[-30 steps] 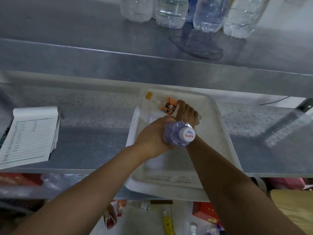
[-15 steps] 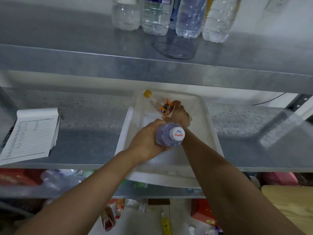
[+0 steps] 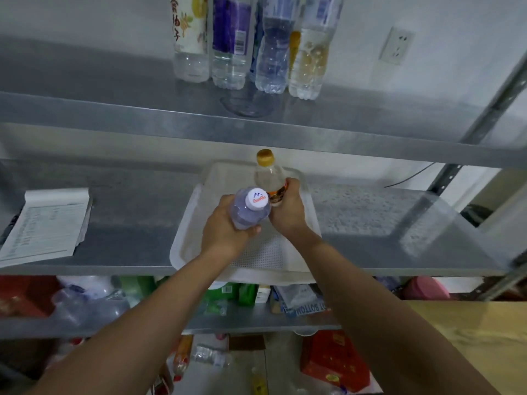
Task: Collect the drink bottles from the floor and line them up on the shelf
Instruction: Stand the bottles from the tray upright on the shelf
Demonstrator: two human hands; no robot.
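Left hand (image 3: 225, 232): forearm reaching in from lower left, over the near half of the white tray (image 3: 185, 235). Fingers and thumb are wrapped round the body of a blue-tinted bottle (image 3: 246, 216). The bottle is held above the tray with its white printed cap toward the camera.

Right hand (image 3: 289, 208): forearm reaching in from lower right, over the tray's middle. Fingers are clamped on the labelled waist of an orange-capped bottle (image 3: 269, 178). This bottle holds clear liquid and is tilted, its cap over the tray's far rim. The two bottles lie just beside each other; whether they touch cannot be told.

White tray: perforated floor, sitting on the middle shelf (image 3: 399, 223), its near edge overhanging the shelf front.

Left of the tray: lined notepad (image 3: 48, 223), lying flat on the same shelf.

Above the tray, on the upper shelf (image 3: 114, 104): four bottles upright in a close row, each with clear liquid. From the left they are a white-labelled bottle (image 3: 190, 38), a purple-labelled bottle (image 3: 231, 44), a blue-tinted ribbed bottle (image 3: 273, 55) and a yellow-labelled bottle (image 3: 309, 58).

Below the tray: a lower shelf crowded with packets and plastic bottles. On the floor are further bottles and a red box (image 3: 336, 363).
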